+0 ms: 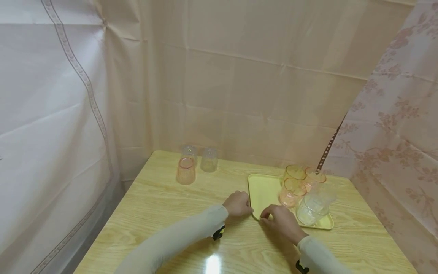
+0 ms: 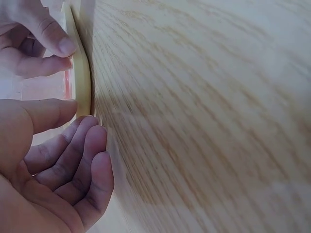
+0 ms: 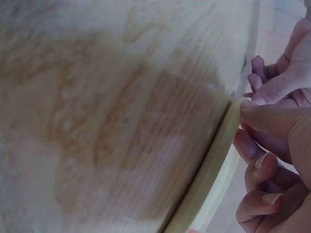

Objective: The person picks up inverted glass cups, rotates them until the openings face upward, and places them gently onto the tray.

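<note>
wooden table [image 1: 164, 228] bears far-left glasses [image 1: 186, 173] only head view shows; both hands [image 1: 237, 204] [image 1: 282, 221] pinch the tray [image 1: 263, 190].

The wood-grain table [image 1: 147, 205] is enclosed by a beige sheet [image 1: 232, 95] along its far edge, a floral sheet [image 1: 400, 125] rightward, a banded white sheet [image 1: 44, 114] leftward; glare [image 1: 213, 264] is cast near its front edge.

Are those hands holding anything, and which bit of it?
Yes, the yellow tray. The left hand and the right hand both pinch its rim, close to the near left corner.
</note>
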